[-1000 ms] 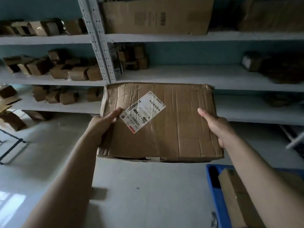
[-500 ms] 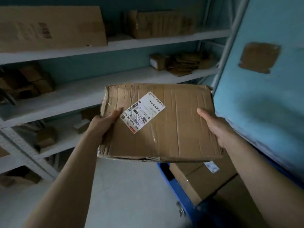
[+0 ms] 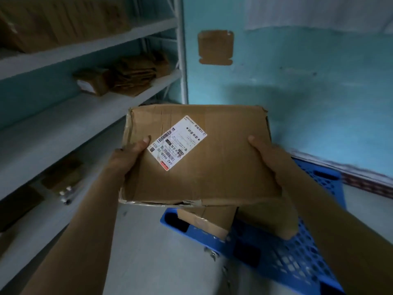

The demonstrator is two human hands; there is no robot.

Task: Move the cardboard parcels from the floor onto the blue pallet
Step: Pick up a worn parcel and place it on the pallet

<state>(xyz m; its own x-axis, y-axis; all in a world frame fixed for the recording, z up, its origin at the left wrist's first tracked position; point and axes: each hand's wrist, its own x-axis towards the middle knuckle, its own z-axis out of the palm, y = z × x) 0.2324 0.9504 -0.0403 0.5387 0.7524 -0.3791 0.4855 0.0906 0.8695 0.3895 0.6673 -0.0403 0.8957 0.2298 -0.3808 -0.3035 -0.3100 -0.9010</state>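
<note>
Parcel (image 3: pixel 204 165) held aloft, long axis crosswise: left hand (image 3: pixel 127 158) and right hand (image 3: pixel 272 160) grip its short ends, thumbs on top. Blue pallet (image 3: pixel 308 262) lies below, slightly right, so the right hand is nearer.

White label (image 3: pixel 177 142) on cardboard parcel (image 3: pixel 212 167): apparently "642 H468-00 033".

Creased, matt cardboard parcel (image 3: pixel 212 162); smooth white paper label (image 3: pixel 177 142) beside the left hand (image 3: pixel 127 158).
Below the grip: blue perforated plastic pallet (image 3: pixel 297 258).

Dim, soft-focus wide-angle view; edges bend, shelves (image 3: pixel 63 116) sit in blurred shadow.
</note>
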